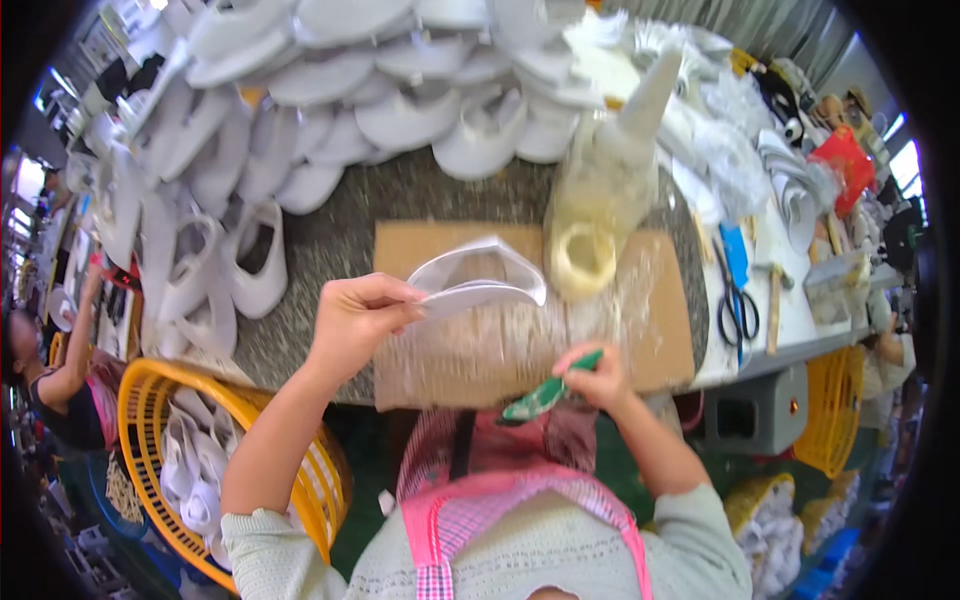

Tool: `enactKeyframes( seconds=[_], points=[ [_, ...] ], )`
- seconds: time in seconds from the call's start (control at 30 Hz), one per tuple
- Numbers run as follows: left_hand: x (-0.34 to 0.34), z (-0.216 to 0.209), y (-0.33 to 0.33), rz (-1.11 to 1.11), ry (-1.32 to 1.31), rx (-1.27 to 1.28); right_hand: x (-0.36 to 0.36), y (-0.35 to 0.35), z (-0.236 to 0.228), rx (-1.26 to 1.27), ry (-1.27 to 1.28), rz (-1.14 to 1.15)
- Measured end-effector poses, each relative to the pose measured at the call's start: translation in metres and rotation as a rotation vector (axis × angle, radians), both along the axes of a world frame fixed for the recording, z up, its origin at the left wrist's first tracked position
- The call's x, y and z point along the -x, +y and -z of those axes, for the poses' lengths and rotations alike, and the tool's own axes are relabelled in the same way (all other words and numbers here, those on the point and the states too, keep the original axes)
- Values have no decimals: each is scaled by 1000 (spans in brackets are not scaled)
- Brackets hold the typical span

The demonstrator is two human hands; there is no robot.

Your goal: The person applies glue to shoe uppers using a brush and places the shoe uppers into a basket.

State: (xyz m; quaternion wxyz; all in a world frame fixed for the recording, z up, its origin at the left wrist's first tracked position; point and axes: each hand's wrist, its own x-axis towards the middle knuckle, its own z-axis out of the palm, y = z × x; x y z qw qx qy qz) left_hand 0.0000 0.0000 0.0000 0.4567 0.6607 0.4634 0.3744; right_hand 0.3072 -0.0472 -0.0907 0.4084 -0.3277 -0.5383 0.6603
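Note:
My left hand [352,322] pinches the edge of a white shoe upper [482,292] between thumb and fingers and holds it above the cardboard sheet [420,375]. The piece is curved, with an open loop behind its front band. Nearer my body, at the cardboard's front edge, my right hand [600,380] is closed around a green brush [541,398], whose far end points down to the left. Behind the brush, on the cardboard's right part, stands a yellowish glue-crusted pot [585,262] with a round opening. Smears of dried glue cover the cardboard.
White shoe uppers [405,120] are heaped along the table's back and left. Black-handled scissors [738,315] and a hammer [775,300] lie at the right. A yellow basket [140,480] with white pieces stands at lower left. Another person [70,385] is at far left.

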Motion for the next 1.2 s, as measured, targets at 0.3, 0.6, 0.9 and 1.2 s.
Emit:
enactKeyframes(
  seconds=[0.3,0.6,0.9,1.2],
  points=[
    [-3,-235,153,-236,-770,-503,-13,-2,-7,142,93,36],
    [-54,-154,276,-554,-1338,-72,-5,-3,-10,126,41,21],
    [-45,-130,180,-250,-1188,33,-10,-3,-12,42,27,19],
    [59,-41,31,-606,-560,11,-31,11,22,-151,-59,363]
  ],
)
